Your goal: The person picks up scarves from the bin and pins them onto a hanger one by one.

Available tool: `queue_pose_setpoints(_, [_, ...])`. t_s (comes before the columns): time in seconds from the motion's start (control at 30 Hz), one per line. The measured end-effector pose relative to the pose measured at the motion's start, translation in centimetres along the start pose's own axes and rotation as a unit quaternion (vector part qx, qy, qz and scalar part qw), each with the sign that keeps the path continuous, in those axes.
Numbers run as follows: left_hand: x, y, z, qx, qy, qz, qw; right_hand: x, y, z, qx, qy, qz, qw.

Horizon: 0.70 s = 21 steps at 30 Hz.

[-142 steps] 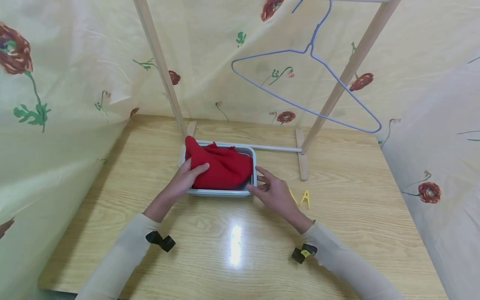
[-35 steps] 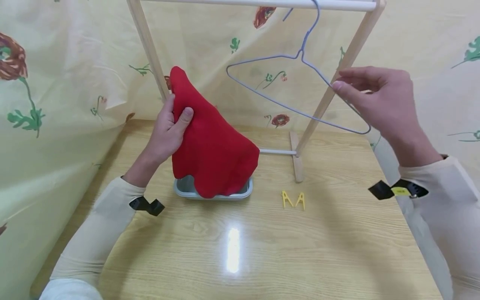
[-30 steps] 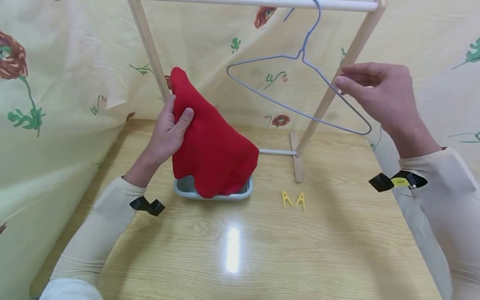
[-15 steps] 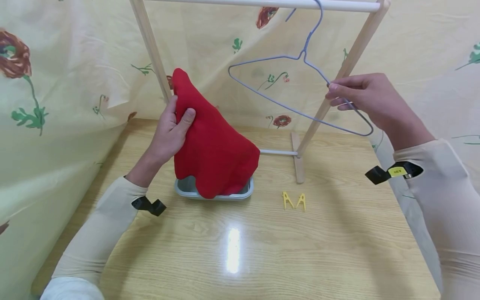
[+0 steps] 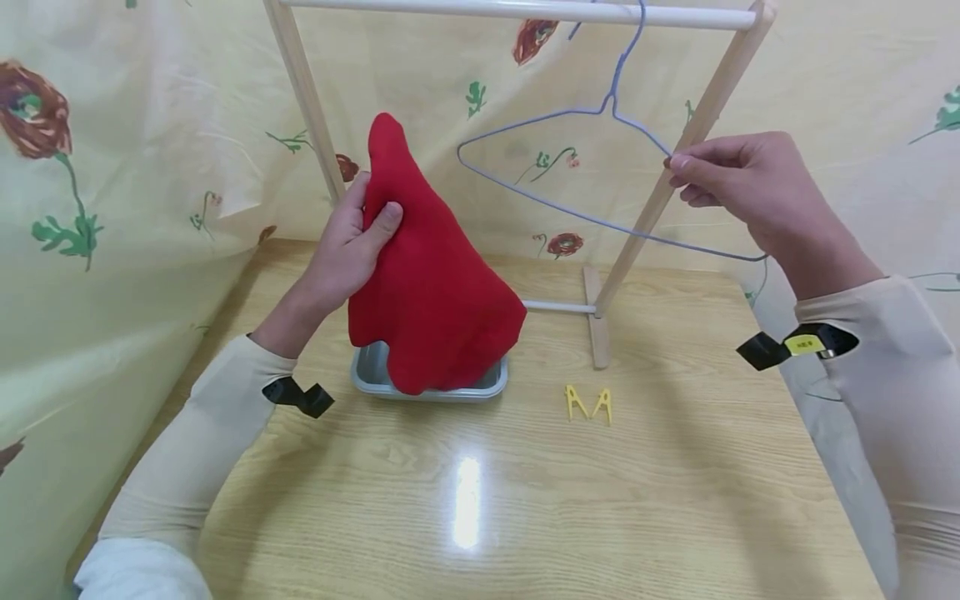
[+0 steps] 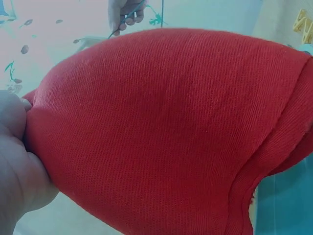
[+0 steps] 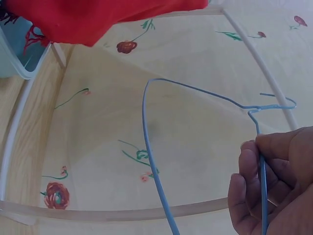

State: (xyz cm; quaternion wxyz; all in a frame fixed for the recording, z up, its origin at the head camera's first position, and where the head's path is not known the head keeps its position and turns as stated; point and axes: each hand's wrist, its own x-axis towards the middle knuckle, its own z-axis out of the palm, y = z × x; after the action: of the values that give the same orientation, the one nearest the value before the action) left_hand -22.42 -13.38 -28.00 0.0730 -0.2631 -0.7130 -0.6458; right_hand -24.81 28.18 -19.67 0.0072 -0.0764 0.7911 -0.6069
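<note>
Right hand [image 5: 742, 179], just beside blue hanger [image 7: 160, 186] moments ago, now pinches its right shoulder (hanger hooked over white bar [image 5: 450, 7]). Left hand [image 5: 343, 250] grips red cloth [image 5: 442, 300], lifted slightly, above tray [image 5: 369, 368] at left: seemingly both controlled together.

On the table [image 5: 570, 500], a rack [image 5: 723, 87] is placed toward the back, before a sheet [image 5: 420, 75]. A hanger [image 5: 615, 85] is hung from the rack's upper bar [image 5: 480, 8], right of centre, held at its right side by the right hand [image 5: 757, 187]. To its left, a cloth [image 5: 442, 292] is held in the left hand [image 5: 347, 250] over a tray [image 5: 368, 364], partly hidden behind it. Right of the tray, two clips [image 5: 570, 398] are laid before the rack's right foot [image 5: 597, 335].
</note>
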Motion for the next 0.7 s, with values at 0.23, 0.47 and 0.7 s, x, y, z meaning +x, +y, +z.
queue_pose_setpoints(0.23, [0.1,0.6,0.3,-0.022,-0.031,0.007,0.9993,-0.7,-1.9,0.0,0.009,0.015,-0.034,0.999])
queue_pose_setpoints(0.47, [0.2,1.0,0.6,-0.023,-0.045,0.024,0.9984,-1.3,-4.0,0.3,0.050,0.022,-0.079,0.995])
queue_pose_setpoints(0.7, [0.1,1.3,0.5,-0.018,-0.045,0.030,0.9984,-2.1,-4.5,1.0,0.066,0.028,-0.105,0.992])
